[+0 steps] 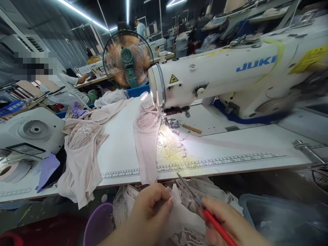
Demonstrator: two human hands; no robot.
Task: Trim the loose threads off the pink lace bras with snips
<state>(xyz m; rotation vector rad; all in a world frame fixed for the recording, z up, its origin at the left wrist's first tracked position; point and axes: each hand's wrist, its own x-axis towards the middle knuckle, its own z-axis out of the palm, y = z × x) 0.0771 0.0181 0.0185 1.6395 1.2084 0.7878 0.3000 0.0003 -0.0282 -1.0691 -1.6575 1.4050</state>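
A pale lace garment piece (179, 212) is held low in the view, below the front edge of the sewing table (230, 150), bunched over the lap. Its white edge is pinched between thumb and fingertips of the left hand (151, 212), which is closed on the fabric. Red-handled scissors (205, 208) are gripped in the right hand (230, 225), fingers wrapped round the handle, and the slim blades are pointed up and left, toward the table edge, just beside the pinched cloth; whether the blades touch the fabric cannot be told. The two hands are kept close together, the fabric stretched between them. Directly above, a pink strip of garment (146, 143) is draped over the table edge, its lace part lying under the needle area of the white JUKI sewing machine (230, 71). The plate there is lit brightly by the machine lamp, and small scraps (174, 147) are scattered on the worn surface beside a printed ruler strip (205, 164). To the left, a heap of pink lace bras (82, 150) is piled on the table and hangs over its front. Further left, a purple cloth (47, 169) is seen beside a second white machine (30, 130). Behind, a standing fan (127, 58) is faced toward the camera, and another person (74, 89) is seated at a far bench. A purple bin (98, 225) is glimpsed beneath the table.
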